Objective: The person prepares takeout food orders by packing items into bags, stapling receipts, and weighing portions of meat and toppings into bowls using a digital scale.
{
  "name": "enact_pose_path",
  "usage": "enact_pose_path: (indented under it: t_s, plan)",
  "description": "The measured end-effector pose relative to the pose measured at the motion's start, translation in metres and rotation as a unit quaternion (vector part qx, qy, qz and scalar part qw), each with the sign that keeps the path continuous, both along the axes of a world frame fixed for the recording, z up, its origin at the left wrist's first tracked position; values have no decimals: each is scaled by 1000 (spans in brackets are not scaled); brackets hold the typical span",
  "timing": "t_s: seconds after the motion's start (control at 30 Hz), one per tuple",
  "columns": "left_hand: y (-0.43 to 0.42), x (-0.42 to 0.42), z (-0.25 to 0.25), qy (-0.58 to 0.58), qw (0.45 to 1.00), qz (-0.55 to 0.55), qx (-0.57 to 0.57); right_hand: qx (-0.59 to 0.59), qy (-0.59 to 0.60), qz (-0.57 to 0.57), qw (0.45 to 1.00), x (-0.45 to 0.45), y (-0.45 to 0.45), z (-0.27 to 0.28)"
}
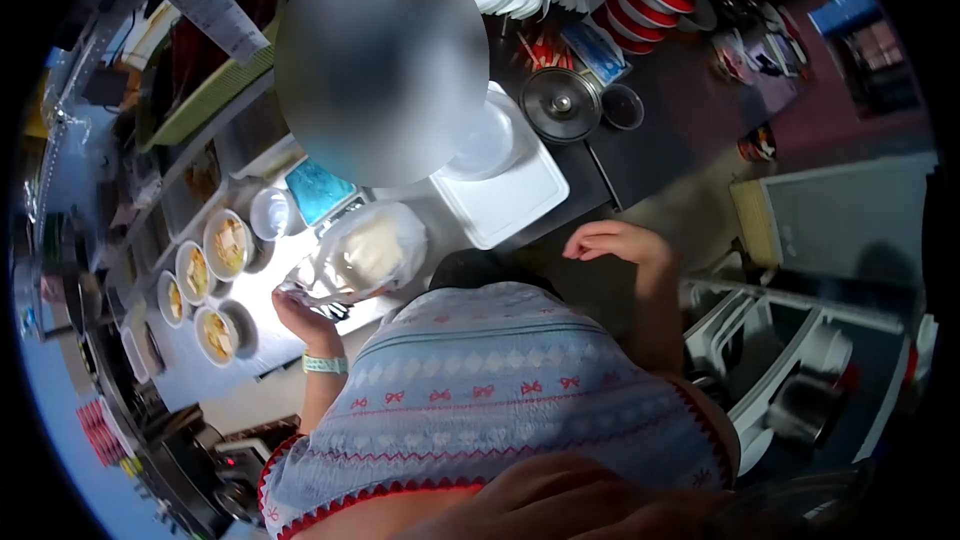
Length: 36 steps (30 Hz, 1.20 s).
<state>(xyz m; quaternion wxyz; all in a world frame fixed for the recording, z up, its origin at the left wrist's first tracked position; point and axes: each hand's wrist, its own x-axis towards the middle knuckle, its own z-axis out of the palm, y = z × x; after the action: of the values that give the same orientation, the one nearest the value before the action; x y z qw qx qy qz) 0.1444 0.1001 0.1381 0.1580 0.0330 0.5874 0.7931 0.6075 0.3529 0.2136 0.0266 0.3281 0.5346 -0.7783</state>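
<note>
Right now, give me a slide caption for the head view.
Left hand at the clear plastic, near four bowls of food; right hand apart, seemingly empty.

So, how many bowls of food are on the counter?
4. Three form a slanting line: upper bowl, middle bowl, lower bowl. The fourth bowl sits below them in the picture. Some may be hidden.

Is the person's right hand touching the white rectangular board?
Apart. The head view shows the right hand out past the edge of the white board, with a dark strip plainly visible between them.
</note>
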Motion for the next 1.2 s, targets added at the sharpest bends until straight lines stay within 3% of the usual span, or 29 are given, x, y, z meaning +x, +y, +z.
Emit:
enact_pose_path:
  t_s: [0.07,0.1,0.13,0.17,0.23,0.3,0.33,0.37,0.4,0.43,0.47,0.5,0.53,0.57,0.63,0.7,0.8,0.83,0.87,0.9,0.97,1.0,1.03,1.07,1.13,1.17,1.2]
  plan:
    - [-2,7,-15,105,992,20,-70,33,-60,137,988,-3,34,-19]
    - [2,13,-17,86,993,58,-55,26,-64,153,986,-3,53,-19]
    - [12,26,-11,130,982,104,-88,77,-101,222,967,-2,69,-20]
    - [14,38,-4,88,989,110,-46,127,-133,292,938,1,82,-21]
    - [44,89,45,97,978,168,-81,129,-181,271,937,24,111,-33]
    - [31,105,25,131,964,226,-40,127,-227,231,937,43,147,-63]
    - [29,123,24,144,959,244,-27,278,-308,405,815,36,164,-61]
    - [26,141,25,152,949,272,-37,228,-251,272,901,76,188,-110]
    - [29,165,29,165,943,285,-51,138,-292,306,895,66,190,-92]
    - [34,183,33,178,938,288,-71,156,-261,398,866,55,189,-70]
    - [32,205,40,194,934,284,-94,109,-201,429,874,35,173,-48]
    - [33,225,49,217,936,256,-108,153,-43,490,857,9,139,0]
    - [32,235,57,235,934,243,-119,176,-97,502,841,-22,120,13]
    - [13,249,70,241,948,159,-137,103,-111,472,869,-37,101,22]
    - [-22,287,89,211,966,131,-65,43,-25,431,901,-75,72,11]
    - [-49,325,101,326,908,187,-185,1,70,413,908,-101,49,18]
    - [-130,392,113,391,786,355,-322,77,118,492,859,-142,11,3]
    - [-160,417,116,349,758,437,-337,80,125,512,846,-151,-6,4]
    - [-197,442,110,329,641,519,-460,78,137,522,838,-157,-27,3]
    - [-233,471,106,255,593,580,-497,74,145,531,831,-160,-47,2]
    - [-313,538,105,98,557,678,-469,82,165,557,810,-162,-95,6]
    - [-357,570,91,167,382,706,-573,88,167,565,803,-158,-119,11]
    - [-409,608,78,143,349,690,-618,80,180,584,788,-156,-138,7]
    - [-442,636,79,49,335,724,-600,74,190,601,773,-154,-158,5]
    - [-517,697,77,31,215,648,-730,78,187,602,772,-140,-198,8]
    - [-486,690,83,-30,159,627,-762,52,197,612,764,-175,-163,-17]
    - [-532,718,76,-30,169,628,-759,67,187,613,764,-150,-194,-10]
